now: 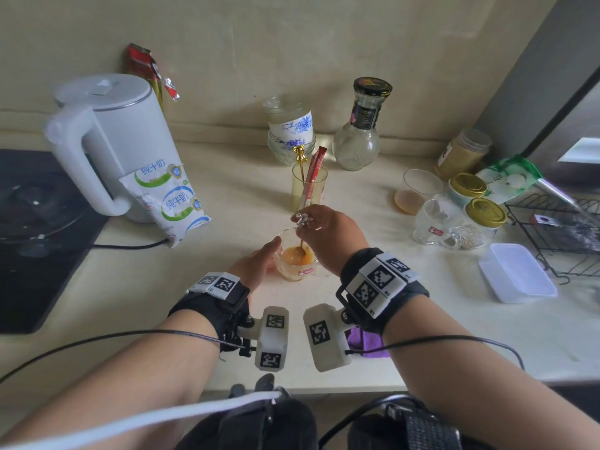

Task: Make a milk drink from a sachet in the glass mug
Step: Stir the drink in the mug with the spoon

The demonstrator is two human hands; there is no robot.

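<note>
1. A pale cream table (pixel 227 177) runs along a beige wall, crowded at the back and right, with a dark hob at nine o'clock.

2. At the centre of the table stands the small clear glass mug (pixel 296 264), holding an orange-tan liquid that fills only the lower part of it.

3. The left hand (pixel 256 264) steadies the mug from its nine o'clock side; its fingers (pixel 271 246) curl against the glass wall, closed about it rather than spread.

4. The right hand (pixel 328 237) is over the mug at about one o'clock, its fingers pinched shut on the top of a slim silver spoon with a small figure on its handle (pixel 302 228); the bowl of the spoon sits down in the liquid.

5. By my reckoning the powder is already in and wetted, and the stirring is the step in hand.

6. A white and green plastic milk pouch (pixel 168 203) leans against the white electric kettle (pixel 120 138) at ten o'clock, well apart from the mug. I cannot tell whether it has been opened, so whether milk has gone in is unclear; the colour suggests little of it.

7. At twelve o'clock a yellowish tumbler (pixel 308 188) holds a red stick sachet (pixel 313 177) and a gold spoon (pixel 300 164); whether that sachet is spent I cannot say.

8. What seems left: finish stirring, and likely top up the mug, since it looks far from full.
</note>
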